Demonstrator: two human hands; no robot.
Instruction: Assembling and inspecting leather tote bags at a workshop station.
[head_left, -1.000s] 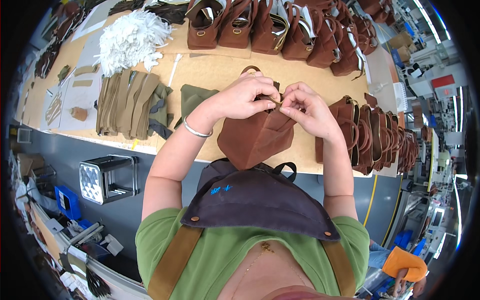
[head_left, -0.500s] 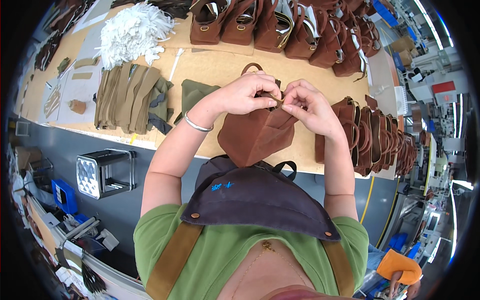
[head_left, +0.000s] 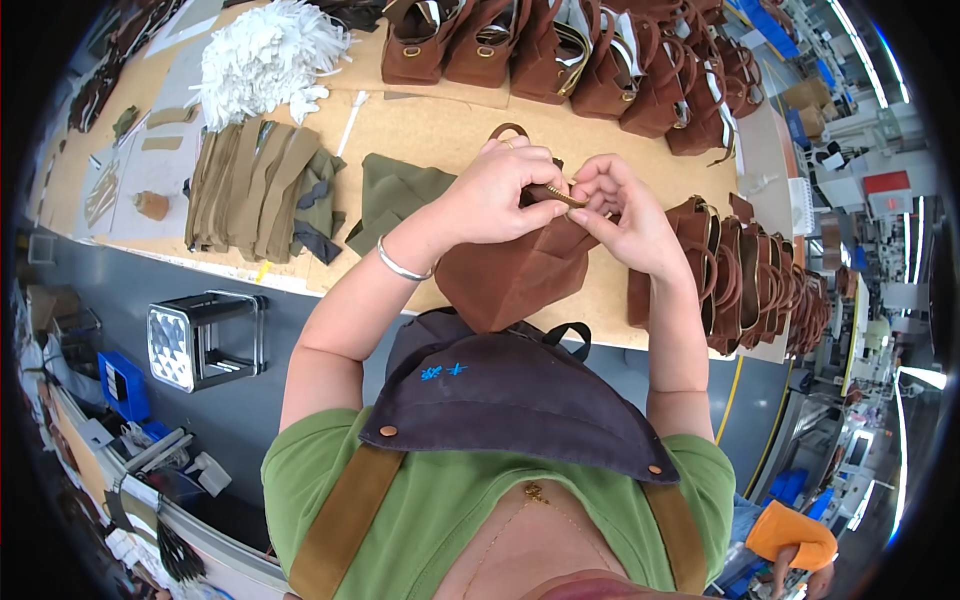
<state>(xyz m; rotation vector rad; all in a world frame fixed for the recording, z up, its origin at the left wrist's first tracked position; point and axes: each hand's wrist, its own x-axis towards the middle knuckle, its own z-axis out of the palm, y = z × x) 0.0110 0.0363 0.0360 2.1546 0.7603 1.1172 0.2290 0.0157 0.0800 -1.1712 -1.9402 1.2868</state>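
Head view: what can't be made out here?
In the head view:
Inside of the bag: mostly covered by left hand and right hand.
Lower ends of its handle: behind left hand.
Tops of some far bags: cut off by upper edge.
What the co-worker handles: too small.

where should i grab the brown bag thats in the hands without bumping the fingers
I'd grip the brown bag by its lower body, coming in low from the person's right. The broad panels there are bare, with a gap beneath the right hand. Both that and the left hand crowd the zip up top, and the handle loops close to the left.
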